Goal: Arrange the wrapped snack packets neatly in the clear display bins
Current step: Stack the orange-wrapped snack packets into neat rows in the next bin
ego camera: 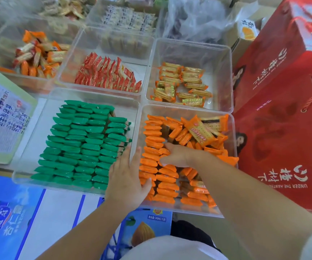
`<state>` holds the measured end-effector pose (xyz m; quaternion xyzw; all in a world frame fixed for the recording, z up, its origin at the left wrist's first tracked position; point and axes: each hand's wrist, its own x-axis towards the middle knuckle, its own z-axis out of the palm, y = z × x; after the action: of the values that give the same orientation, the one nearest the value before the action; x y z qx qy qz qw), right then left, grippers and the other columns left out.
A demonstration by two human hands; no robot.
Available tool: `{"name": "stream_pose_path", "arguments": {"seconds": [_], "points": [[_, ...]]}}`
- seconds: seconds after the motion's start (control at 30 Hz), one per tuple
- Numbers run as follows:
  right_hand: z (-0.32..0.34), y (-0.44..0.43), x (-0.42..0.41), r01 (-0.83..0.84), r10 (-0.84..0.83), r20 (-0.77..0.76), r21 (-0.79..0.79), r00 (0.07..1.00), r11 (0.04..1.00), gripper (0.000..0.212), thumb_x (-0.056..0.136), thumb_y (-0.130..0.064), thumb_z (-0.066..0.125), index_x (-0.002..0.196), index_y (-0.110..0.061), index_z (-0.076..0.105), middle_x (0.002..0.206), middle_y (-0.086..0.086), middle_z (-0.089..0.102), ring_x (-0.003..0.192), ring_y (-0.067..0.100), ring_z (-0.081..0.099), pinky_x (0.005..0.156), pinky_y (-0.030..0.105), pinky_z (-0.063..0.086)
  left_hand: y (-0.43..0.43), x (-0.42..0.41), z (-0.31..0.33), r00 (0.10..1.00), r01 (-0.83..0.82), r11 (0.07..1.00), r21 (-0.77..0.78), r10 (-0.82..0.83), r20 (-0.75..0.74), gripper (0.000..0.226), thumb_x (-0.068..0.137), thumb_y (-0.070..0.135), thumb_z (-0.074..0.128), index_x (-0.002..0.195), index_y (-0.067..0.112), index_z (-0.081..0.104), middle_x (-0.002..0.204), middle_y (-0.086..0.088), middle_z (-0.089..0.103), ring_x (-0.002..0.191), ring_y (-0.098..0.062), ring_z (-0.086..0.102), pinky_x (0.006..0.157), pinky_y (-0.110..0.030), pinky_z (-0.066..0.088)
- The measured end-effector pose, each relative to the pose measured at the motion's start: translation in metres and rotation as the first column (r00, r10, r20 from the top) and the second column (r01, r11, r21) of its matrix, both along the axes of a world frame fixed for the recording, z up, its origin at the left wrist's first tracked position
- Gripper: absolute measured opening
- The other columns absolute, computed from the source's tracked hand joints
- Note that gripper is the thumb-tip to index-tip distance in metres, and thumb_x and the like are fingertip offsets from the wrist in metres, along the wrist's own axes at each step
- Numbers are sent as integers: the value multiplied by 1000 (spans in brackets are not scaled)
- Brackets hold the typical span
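Head view: two bare hands over a grid of clear bins.
Orange bin: clear plastic rectangular bin (233, 132) at 5 o'clock in the view, its 9 o'clock wall right against the neighbouring bin.
Orange packets: orange foil-wrapped snack packets (151, 162) inside that bin. They stand in tidy rows along the 9 o'clock side and lie in a loose heap toward 1 o'clock.
Left hand: left hand (127, 181) lies flat with fingers straight, over the walls where the two near bins meet. Its thumb touches the orange rows near the 7 o'clock corner.
Right hand: right hand (177, 156) is mid-bin, fingers bent down onto the second row. Cannot tell whether it pinches a packet.
Green packets: green wrapped packets (80, 143) in even rows at 8 o'clock.
Far bins: gold wrapped packets (185, 87) at 1 o'clock, red-and-white wrapped packets (108, 72) at 12 o'clock.
Surrounds: red cardboard gift box (282, 128) at 3 o'clock, blue printed carton (10, 212) at 7 o'clock.
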<state>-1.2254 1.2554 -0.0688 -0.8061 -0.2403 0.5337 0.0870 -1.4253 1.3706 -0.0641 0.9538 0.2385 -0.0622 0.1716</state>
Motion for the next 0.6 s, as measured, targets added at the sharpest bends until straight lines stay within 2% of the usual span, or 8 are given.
{"name": "stream_pose_path", "arguments": {"seconds": [0.1, 0.17, 0.23, 0.33, 0.4, 0.5, 0.6], "points": [[-3, -1, 2, -74, 73, 51, 12, 996, 997, 102, 71, -60, 68, 157, -31, 21, 150, 6, 44, 120, 29, 50, 94, 41, 48, -1, 1, 3, 998, 69, 994, 85, -69, 6, 97, 80, 60, 64, 158, 30, 14, 167, -11, 3, 152, -35, 14, 120, -61, 15], [-3, -1, 4, -116, 116, 63, 0, 991, 993, 99, 67, -62, 68, 154, -30, 32, 150, 4, 44, 118, 26, 49, 92, 40, 47, -2, 7, 6, 970, 229, 957, 178, -240, 40, 87, 82, 58, 63, 156, 28, 29, 169, -9, 5, 154, -34, 4, 119, -66, 4], [-2, 1, 5, -149, 149, 65, -6, 987, 989, 93, 66, -62, 68, 148, -29, 42, 150, 4, 45, 117, 25, 49, 87, 36, 45, 1, 21, 9, 922, 357, 902, 245, -381, 60, 72, 89, 54, 58, 152, 25, 39, 168, -6, 13, 155, -31, 2, 118, -68, 1], [-2, 3, 3, -98, 97, 45, 33, 994, 995, 99, 65, -54, 71, 151, -20, 35, 151, 6, 43, 126, 27, 48, 95, 38, 48, 10, 48, 13, 906, 416, 879, 232, -423, -23, 63, 99, 50, 38, 157, 25, 29, 169, 0, 12, 155, -26, -3, 116, -64, -13], [-2, 1, 2, -22, 20, 41, 43, 999, 999, 101, 62, -49, 71, 150, -17, 34, 142, 5, 48, 117, 24, 53, 91, 38, 51, 15, 63, 9, 879, 476, 848, 233, -463, -113, 61, 102, 48, 28, 159, 27, 21, 169, 2, 5, 154, -25, -10, 114, -64, -18], [-2, -7, 4, 61, -61, 6, 45, 998, 997, 86, 56, -47, 67, 137, -22, 47, 120, 0, 56, 99, 16, 56, 86, 40, 54, 19, 72, 4, 831, 555, 794, 246, -519, -201, 60, 102, 45, 29, 159, 28, 19, 169, 1, 9, 155, -27, -7, 112, -67, -20], [-2, -11, 6, 132, -129, -49, 79, 990, 988, 72, 56, -46, 65, 123, -22, 58, 115, 2, 59, 100, 21, 58, 87, 44, 53, 21, 70, 5, 836, 548, 792, 270, -511, -199, 60, 100, 50, 32, 156, 28, 31, 165, -3, 22, 154, -30, 7, 113, -66, -20]]}}
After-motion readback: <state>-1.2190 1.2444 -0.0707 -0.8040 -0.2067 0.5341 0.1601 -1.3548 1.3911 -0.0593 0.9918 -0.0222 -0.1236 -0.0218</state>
